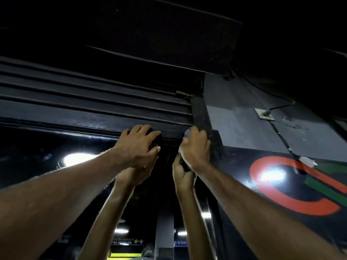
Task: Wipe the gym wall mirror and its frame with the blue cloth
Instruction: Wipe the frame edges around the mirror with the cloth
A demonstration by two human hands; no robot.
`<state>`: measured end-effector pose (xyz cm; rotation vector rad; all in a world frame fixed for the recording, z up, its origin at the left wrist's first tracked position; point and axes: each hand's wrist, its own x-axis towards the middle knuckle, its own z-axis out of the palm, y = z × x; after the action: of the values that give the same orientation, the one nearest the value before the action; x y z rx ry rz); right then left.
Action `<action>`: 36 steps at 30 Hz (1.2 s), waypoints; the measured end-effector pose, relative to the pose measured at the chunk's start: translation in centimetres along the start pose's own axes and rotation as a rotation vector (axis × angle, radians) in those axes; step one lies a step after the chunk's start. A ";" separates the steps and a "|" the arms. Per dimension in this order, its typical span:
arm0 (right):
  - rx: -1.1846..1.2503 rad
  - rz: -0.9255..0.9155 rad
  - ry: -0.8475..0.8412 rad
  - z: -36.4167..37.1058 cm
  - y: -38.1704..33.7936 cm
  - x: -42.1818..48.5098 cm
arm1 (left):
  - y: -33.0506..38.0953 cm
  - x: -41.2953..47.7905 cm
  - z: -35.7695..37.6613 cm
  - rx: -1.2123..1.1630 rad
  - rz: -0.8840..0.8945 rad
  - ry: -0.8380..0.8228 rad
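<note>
I look up at the top right corner of the wall mirror (56,147), a dark glass that reflects ceiling lamps and both my arms. Its black frame (93,120) runs along the top edge. My right hand (195,149) grips the bunched blue cloth (187,132) against the frame's corner; only a pale blue-grey bit shows above the knuckles. My left hand (139,145) rests on the frame just left of it, fingers spread over a dark patch that I cannot make out.
Black ribbed slats (84,91) and a dark ceiling beam (169,34) hang above the frame. To the right, a grey wall carries a socket plate (264,114), a cable (281,139) and a red and green painted logo (293,186).
</note>
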<state>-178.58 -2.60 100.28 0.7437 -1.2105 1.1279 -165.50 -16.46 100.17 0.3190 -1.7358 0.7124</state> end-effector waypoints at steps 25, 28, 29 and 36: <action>-0.099 0.037 0.176 4.0 -5.4 -2.7 | -13.7 -3.3 0.3 0.030 0.072 0.125; 0.075 -0.133 0.066 4.9 -7.8 -2.1 | -14.4 -3.5 0.1 -0.002 0.060 0.130; 0.105 -0.158 0.062 5.1 -8.6 -1.9 | -15.1 -3.6 0.1 -0.006 0.060 0.136; -0.236 0.198 0.077 5.3 -11.2 1.9 | -18.4 -3.7 0.2 0.008 0.060 0.155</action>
<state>-169.86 -10.42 104.72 0.4044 -1.3461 1.1389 -154.41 -31.44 102.02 0.2125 -1.6015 0.7673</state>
